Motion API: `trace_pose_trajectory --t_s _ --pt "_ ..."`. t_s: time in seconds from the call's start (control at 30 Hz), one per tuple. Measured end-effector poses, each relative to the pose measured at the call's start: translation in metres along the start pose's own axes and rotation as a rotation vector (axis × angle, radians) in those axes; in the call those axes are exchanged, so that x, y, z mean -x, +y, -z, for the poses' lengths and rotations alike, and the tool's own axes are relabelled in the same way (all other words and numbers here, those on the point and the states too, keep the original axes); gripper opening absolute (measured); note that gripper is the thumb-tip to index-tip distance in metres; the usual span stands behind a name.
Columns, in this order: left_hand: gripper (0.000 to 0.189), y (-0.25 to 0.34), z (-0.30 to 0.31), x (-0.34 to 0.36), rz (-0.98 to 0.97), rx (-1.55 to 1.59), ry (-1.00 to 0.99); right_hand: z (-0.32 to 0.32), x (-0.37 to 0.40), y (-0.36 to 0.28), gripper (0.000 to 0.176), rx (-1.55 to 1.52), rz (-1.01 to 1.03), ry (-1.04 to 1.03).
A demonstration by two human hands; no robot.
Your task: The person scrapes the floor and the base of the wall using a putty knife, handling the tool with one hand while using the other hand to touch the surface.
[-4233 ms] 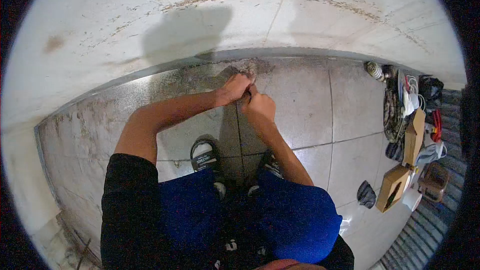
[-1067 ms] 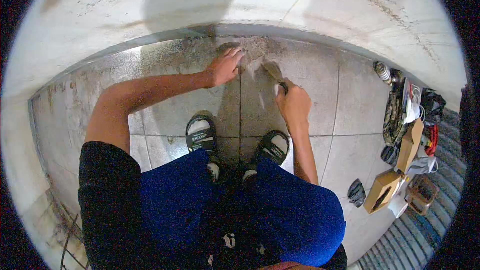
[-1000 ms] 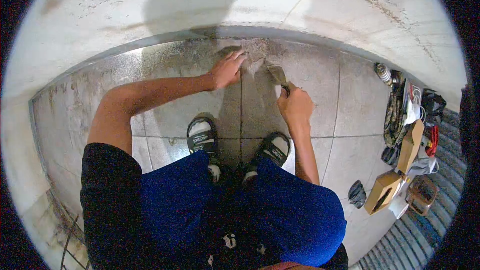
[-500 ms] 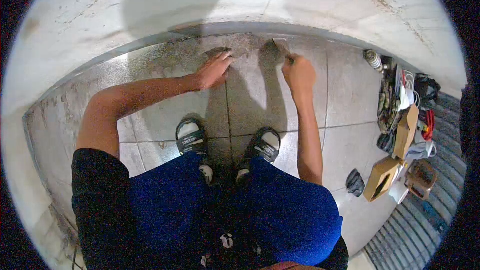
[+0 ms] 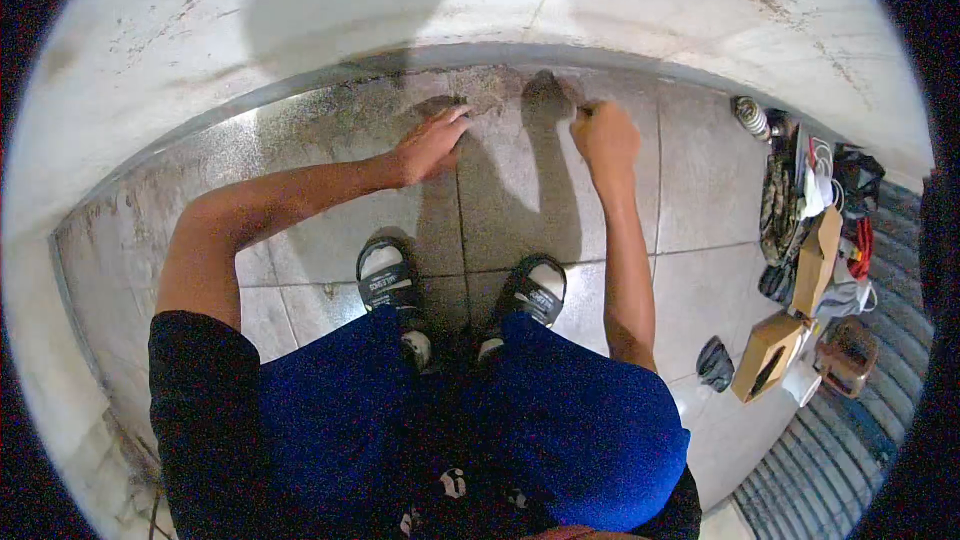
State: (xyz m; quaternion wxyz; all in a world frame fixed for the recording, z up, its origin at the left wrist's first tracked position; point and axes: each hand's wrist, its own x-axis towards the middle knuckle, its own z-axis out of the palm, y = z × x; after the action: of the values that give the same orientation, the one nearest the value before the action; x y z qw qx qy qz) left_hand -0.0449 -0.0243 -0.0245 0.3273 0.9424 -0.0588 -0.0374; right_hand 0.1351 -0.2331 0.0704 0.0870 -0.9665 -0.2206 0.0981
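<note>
My left hand (image 5: 432,145) rests over the tiled floor (image 5: 560,170) near the foot of the white wall (image 5: 520,0), its fingers stretched out toward a dark patch. To the right, my right hand (image 5: 606,138) is closed around a small scraper-like tool (image 5: 572,95), whose thin blade points up-left toward the wall base. Most of that tool is hidden by the hand or lost in shadow. Greyish residue (image 5: 490,85) covers the floor between the hands, along the wall edge.
My sandalled feet (image 5: 385,280) stand below the hands. At the right lie an open cardboard box (image 5: 768,355), a black crumpled item (image 5: 714,364), a coiled spring-like object (image 5: 750,117), cables and bags, beside a ridged grey shutter (image 5: 850,440).
My right hand has shifted slightly right and up, and the tool's blade shows less clearly. My left hand has stayed nearly in place. The view has shifted slightly.
</note>
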Motion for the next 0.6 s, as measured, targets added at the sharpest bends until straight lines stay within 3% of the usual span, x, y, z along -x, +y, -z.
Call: trace_pose_trajectory --t_s 0.13,0.23,0.43,0.57,0.6 --pt "0.043 0.005 -0.001 -0.011 0.095 -0.065 -0.132 0.01 -0.002 -0.004 0.023 0.073 0.015 0.012" --pt "0.047 0.01 0.0 -0.014 -0.006 -0.027 0.023 -0.005 -0.001 0.0 0.023 0.018 0.014 0.016" --pt "0.053 0.02 -0.002 -0.019 0.018 -0.036 -0.099 -0.012 0.002 -0.009 0.022 0.006 0.039 0.001" --pt "0.061 0.029 -0.013 -0.023 0.082 -0.031 -0.007 -0.018 0.061 -0.039 0.024 -0.034 0.07 -0.086" --pt "0.061 0.033 -0.015 -0.022 0.022 -0.063 0.008 -0.017 0.07 -0.044 0.025 -0.031 0.054 -0.123"
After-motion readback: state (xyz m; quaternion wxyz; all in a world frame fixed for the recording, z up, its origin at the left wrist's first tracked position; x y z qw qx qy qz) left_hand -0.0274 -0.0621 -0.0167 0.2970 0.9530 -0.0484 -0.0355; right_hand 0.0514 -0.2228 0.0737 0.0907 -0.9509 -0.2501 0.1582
